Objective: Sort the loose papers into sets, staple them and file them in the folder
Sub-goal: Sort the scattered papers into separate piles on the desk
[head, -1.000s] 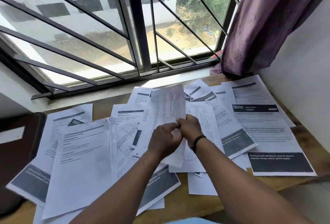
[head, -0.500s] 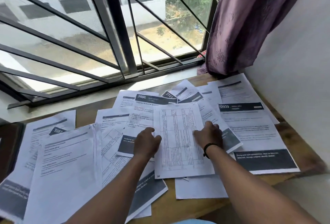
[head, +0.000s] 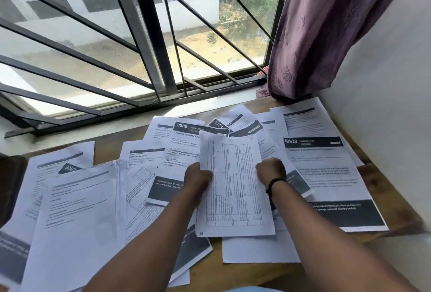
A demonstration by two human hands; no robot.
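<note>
A: What's different from half a second back?

B: The white printed sheet with the ruled table [head: 234, 184] lay flat on the pile then, with a hand at each side. Now both hands have closed on its side edges and the top of it seems to have come up off the heap.

A: Which way does it run?

B: Long axis away from the person, towards the barred window [head: 144, 42], top edge farthest. It sits roughly upright in the view, leaning slightly clockwise.

A: And the grip?

B: The left hand [head: 198, 178] is curled tight on the left edge about halfway up; the right hand [head: 271, 170], with a black wristband [head: 275, 183], is curled on the right edge at the same height. No gap shows in either fist.

A: Where is the sheet?

B: Over the middle of the scattered white papers [head: 77, 217] on the wooden desk [head: 256, 275], partly covering the sheet headed 2886 [head: 184, 149], left of the one headed 2939 [head: 321, 175].
</note>
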